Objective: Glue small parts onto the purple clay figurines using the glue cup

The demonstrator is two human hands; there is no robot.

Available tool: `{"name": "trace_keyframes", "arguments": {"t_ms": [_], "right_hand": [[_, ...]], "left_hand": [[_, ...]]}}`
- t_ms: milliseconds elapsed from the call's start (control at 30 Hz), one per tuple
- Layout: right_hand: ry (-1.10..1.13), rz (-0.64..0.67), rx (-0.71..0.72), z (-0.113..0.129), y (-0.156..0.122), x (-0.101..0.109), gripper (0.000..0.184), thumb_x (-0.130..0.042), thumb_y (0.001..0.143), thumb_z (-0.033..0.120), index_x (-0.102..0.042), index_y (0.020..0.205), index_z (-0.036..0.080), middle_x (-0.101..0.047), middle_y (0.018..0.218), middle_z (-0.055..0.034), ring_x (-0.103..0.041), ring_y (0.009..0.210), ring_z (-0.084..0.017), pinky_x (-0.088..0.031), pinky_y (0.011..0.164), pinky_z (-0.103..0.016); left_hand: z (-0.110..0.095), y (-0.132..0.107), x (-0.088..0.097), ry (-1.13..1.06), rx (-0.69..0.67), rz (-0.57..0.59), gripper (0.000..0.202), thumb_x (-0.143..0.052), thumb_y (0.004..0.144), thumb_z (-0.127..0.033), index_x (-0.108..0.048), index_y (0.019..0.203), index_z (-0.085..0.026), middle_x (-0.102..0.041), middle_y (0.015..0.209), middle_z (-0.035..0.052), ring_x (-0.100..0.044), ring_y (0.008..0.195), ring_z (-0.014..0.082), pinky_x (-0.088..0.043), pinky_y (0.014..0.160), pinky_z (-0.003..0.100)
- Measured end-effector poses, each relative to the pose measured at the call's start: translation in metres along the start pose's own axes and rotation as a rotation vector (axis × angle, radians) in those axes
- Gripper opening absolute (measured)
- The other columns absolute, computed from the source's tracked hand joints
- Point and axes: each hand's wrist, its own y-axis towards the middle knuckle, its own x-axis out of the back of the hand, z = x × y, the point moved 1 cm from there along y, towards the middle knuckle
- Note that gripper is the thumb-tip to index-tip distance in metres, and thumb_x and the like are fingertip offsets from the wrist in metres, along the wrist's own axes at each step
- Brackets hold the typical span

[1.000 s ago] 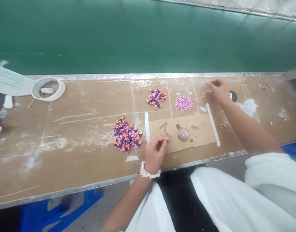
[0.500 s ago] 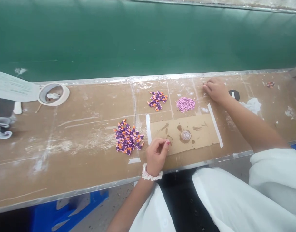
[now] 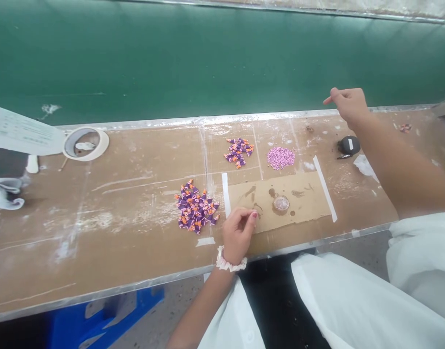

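Observation:
My left hand point(image 3: 238, 232) rests near the bench's front edge, fingers curled in a pinch at the left end of a taped-down cardboard piece point(image 3: 302, 198). What it pinches is too small to make out. A heap of purple and orange pieces point(image 3: 196, 211) lies just left of it. My right hand point(image 3: 348, 104) is raised over the back edge of the bench, forefinger stretched out, other fingers curled, nothing visible in it. A small clear round cap point(image 3: 281, 203) sits on the cardboard. Behind it lie a smaller purple-orange heap point(image 3: 239, 150) and a pile of pink beads point(image 3: 280, 157).
A black round object point(image 3: 348, 145) and white scraps point(image 3: 364, 165) lie at the right. A roll of white tape point(image 3: 86, 143), a paper sheet point(image 3: 19, 130) and white bits sit at the left. A green belt point(image 3: 208, 63) runs behind the worn brown bench point(image 3: 99, 218).
My right hand lifted off the bench surface and moved back and right, uncovering the black round object. My left hand stayed in place. The view shifted slightly.

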Motion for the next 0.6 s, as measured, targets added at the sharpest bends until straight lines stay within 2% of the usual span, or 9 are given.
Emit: {"name": "trace_keyframes", "arguments": {"t_ms": [67, 133, 200, 267, 333, 367, 400, 500, 600], "right_hand": [[0.153, 0.016, -0.059, 0.010, -0.008, 0.003, 0.047, -0.031, 0.103, 0.029, -0.055, 0.066, 0.013, -0.046, 0.057, 0.0046, -0.047, 0.061, -0.007, -0.045, 0.073, -0.033], [0.322, 0.059, -0.134, 0.019, -0.023, 0.003, 0.056, -0.015, 0.105, 0.030, -0.040, 0.056, 0.021, -0.037, 0.046, 0.0074, -0.040, 0.048, -0.006, -0.048, 0.070, -0.033], [0.411, 0.102, -0.151, 0.023, -0.044, 0.000, 0.057, -0.026, 0.105, 0.030, -0.028, 0.049, 0.024, -0.020, 0.037, 0.0113, -0.024, 0.037, -0.006, -0.047, 0.063, -0.032], [0.553, 0.185, -0.062, 0.023, -0.069, -0.007, 0.058, -0.044, 0.100, 0.038, -0.032, 0.045, 0.023, -0.022, 0.035, 0.0105, -0.022, 0.034, -0.005, -0.045, 0.056, -0.031], [0.588, 0.189, -0.014, 0.017, -0.096, -0.016, 0.061, -0.059, 0.087, 0.056, -0.034, 0.043, 0.022, -0.024, 0.035, 0.0091, -0.023, 0.032, -0.005, -0.034, 0.043, -0.028], [0.599, 0.159, 0.006, 0.012, -0.109, -0.020, 0.062, -0.064, 0.081, 0.060, -0.033, 0.042, 0.022, -0.026, 0.037, 0.0082, -0.024, 0.033, -0.005, -0.026, 0.039, -0.027], [0.570, 0.029, 0.063, 0.007, -0.121, -0.023, 0.060, -0.065, 0.079, 0.062, -0.037, 0.044, 0.022, -0.029, 0.039, 0.0070, -0.026, 0.034, -0.006, -0.021, 0.038, -0.026], [0.478, -0.154, 0.134, -0.007, -0.152, -0.031, 0.047, -0.059, 0.085, 0.055, -0.051, 0.055, 0.021, -0.036, 0.041, 0.0053, -0.032, 0.038, -0.009, -0.023, 0.040, -0.027], [0.414, -0.229, 0.154, -0.013, -0.166, -0.031, 0.032, -0.064, 0.083, 0.036, -0.058, 0.057, 0.019, -0.045, 0.043, 0.0034, -0.040, 0.043, -0.010, -0.031, 0.046, -0.028]], "left_hand": [[-0.001, -0.001, 0.000, -0.010, 0.013, 0.009, 0.020, -0.058, 0.089, -0.033, -0.065, 0.078, -0.017, -0.062, 0.070, 0.0015, -0.059, 0.066, 0.0117, -0.047, 0.062, 0.024], [-0.004, -0.001, 0.001, -0.036, 0.049, 0.034, 0.021, -0.059, 0.089, -0.034, -0.065, 0.077, -0.017, -0.063, 0.072, 0.0023, -0.060, 0.068, 0.0121, -0.047, 0.063, 0.024], [-0.010, 0.003, 0.005, -0.069, 0.090, 0.097, 0.024, -0.056, 0.091, -0.035, -0.065, 0.079, -0.017, -0.063, 0.071, 0.0029, -0.060, 0.067, 0.0123, -0.048, 0.063, 0.025], [-0.017, 0.015, 0.011, -0.066, 0.082, 0.184, 0.026, -0.050, 0.094, -0.034, -0.066, 0.083, -0.017, -0.064, 0.072, 0.0036, -0.060, 0.067, 0.0126, -0.049, 0.064, 0.025], [-0.024, 0.033, 0.019, 0.025, -0.009, 0.242, 0.025, -0.047, 0.095, -0.030, -0.067, 0.088, -0.017, -0.067, 0.077, 0.0044, -0.062, 0.074, 0.0134, -0.051, 0.070, 0.026], [-0.028, 0.044, 0.023, 0.108, -0.073, 0.251, 0.022, -0.048, 0.095, -0.028, -0.067, 0.091, -0.018, -0.068, 0.082, 0.0045, -0.063, 0.079, 0.0140, -0.051, 0.074, 0.027], [-0.030, 0.056, 0.026, 0.213, -0.125, 0.250, 0.019, -0.049, 0.094, -0.025, -0.067, 0.095, -0.018, -0.068, 0.088, 0.0052, -0.063, 0.083, 0.0147, -0.051, 0.077, 0.027], [-0.034, 0.092, 0.028, 0.558, -0.115, 0.237, 0.018, -0.050, 0.092, -0.019, -0.065, 0.102, -0.016, -0.066, 0.099, 0.0073, -0.063, 0.089, 0.0164, -0.051, 0.081, 0.029], [-0.036, 0.118, 0.019, 0.874, -0.034, 0.271, 0.020, -0.051, 0.092, -0.023, -0.063, 0.106, -0.015, -0.064, 0.107, 0.0103, -0.061, 0.100, 0.0225, -0.050, 0.082, 0.034]]}}
